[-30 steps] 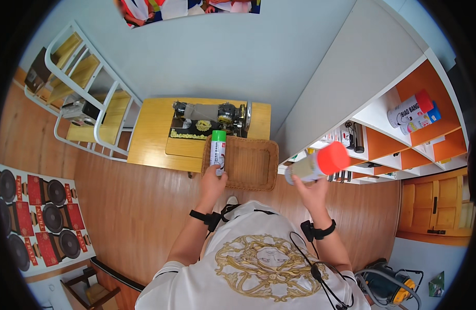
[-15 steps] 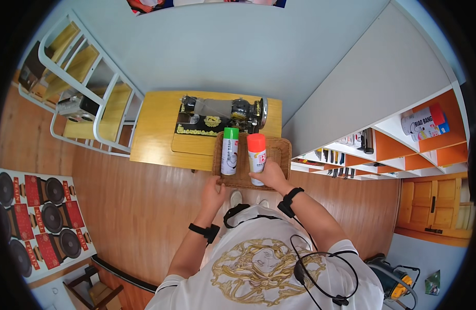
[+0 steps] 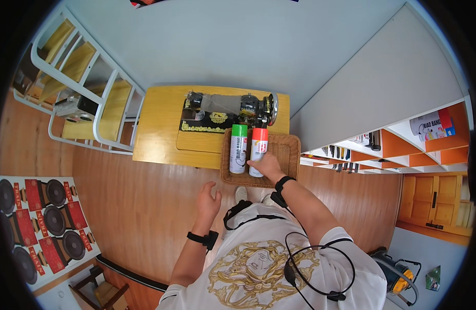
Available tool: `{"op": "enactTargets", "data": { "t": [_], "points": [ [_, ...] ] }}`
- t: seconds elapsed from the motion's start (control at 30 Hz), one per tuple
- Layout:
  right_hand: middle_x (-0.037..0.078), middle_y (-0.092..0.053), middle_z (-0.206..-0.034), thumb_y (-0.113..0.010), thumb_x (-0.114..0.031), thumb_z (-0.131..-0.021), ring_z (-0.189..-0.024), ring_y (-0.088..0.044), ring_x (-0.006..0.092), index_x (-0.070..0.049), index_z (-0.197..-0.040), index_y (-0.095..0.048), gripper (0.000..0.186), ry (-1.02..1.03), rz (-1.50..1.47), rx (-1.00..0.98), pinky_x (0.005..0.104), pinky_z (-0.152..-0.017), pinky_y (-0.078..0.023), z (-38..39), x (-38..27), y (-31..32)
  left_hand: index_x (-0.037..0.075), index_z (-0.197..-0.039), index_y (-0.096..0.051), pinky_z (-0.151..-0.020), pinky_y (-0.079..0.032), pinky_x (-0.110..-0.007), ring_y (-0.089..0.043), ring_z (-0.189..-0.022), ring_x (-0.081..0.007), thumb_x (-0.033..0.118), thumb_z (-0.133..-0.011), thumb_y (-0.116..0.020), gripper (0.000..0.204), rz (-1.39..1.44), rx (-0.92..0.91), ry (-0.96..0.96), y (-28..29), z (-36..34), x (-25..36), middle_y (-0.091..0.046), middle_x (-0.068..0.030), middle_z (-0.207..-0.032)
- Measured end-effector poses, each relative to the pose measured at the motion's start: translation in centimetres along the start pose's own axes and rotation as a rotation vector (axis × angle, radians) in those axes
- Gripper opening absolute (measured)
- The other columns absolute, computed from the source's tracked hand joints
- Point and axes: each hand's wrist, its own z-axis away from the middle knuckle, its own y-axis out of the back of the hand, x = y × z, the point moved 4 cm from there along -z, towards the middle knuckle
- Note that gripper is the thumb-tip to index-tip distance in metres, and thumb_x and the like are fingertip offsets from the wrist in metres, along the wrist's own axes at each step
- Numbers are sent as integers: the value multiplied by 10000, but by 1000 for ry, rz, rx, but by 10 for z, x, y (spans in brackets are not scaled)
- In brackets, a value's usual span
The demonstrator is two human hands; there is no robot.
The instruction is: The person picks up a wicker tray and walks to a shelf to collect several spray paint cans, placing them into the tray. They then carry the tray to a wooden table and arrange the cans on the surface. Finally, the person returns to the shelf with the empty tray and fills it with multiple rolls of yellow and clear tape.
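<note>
A shallow woven basket (image 3: pixel 288 155) rests over the front right part of the yellow wooden table. In its left half lies a white spray can with a green cap (image 3: pixel 239 147). Right beside it is a white spray can with a red cap (image 3: pixel 259 137), which my right hand (image 3: pixel 269 166) grips near its lower end. My left hand (image 3: pixel 209 199) is free, held left of and nearer than the basket with thumb and fingers apart. Behind the basket stands a black sewing machine (image 3: pixel 222 106) with gold decoration.
At the left is a white-framed shelf unit (image 3: pixel 106 108). A white and orange shelf (image 3: pixel 398 147) on the right holds more spray cans (image 3: pixel 432 125) and tools. A panel with speakers (image 3: pixel 54 222) lies at the lower left; a vacuum cleaner (image 3: pixel 395 274) stands lower right.
The red-capped can has shifted left, close against the green-capped one. My left hand has come away from the basket's near edge, its fingers spreading.
</note>
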Motion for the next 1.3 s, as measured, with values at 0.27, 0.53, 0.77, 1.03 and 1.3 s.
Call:
{"op": "enactTargets", "data": {
  "t": [0.27,0.53,0.77,1.03,1.3],
  "points": [
    [367,-723,-1188,-874,-598,-837,-1124,-734,488,123,-1276,-564,899,-7,-47,26,529,-969,-592,6,8,-6,-1,-1282,-693,-1041,-548,-478,-674,-1213,-442,163,-963,-725,360,30,-100,73,4,-15,20,-712,-241,-1307],
    [387,-717,-1192,-797,-661,-885,-1158,-716,501,142,-1305,-572,934,4,23,-73,526,-986,-583,17,10,11,-9,-1269,-693,-1030,-549,-477,-674,-1195,-450,135,-953,-741,351,0,-113,12,-5,-20,34,-712,-250,-1280],
    [273,-763,-1216,-753,-682,-906,-1138,-737,444,46,-1262,-708,812,148,89,-120,481,-975,-590,18,49,35,-1,-1246,-699,-887,-593,-449,-708,-1079,-391,128,-948,-758,329,32,-10,-164,-35,-20,42,-720,-210,-1247],
    [218,-797,-1098,-771,-441,-1002,-1016,-779,334,40,-1259,-702,550,316,-394,86,416,-878,-608,113,55,235,-32,-1218,-707,-914,-590,-427,-732,-1081,-368,123,-938,-763,325,91,-67,-6,-75,-20,78,-738,-222,-1174],
    [55,-746,-972,-732,-167,-1056,-869,-669,126,21,-1152,-695,214,430,-698,1340,299,-813,-556,192,148,458,-34,-1225,-737,-824,-639,-377,-764,-1048,-311,78,-929,-766,317,89,21,-90,-99,-46,132,-752,-214,-1172]
  ]
}}
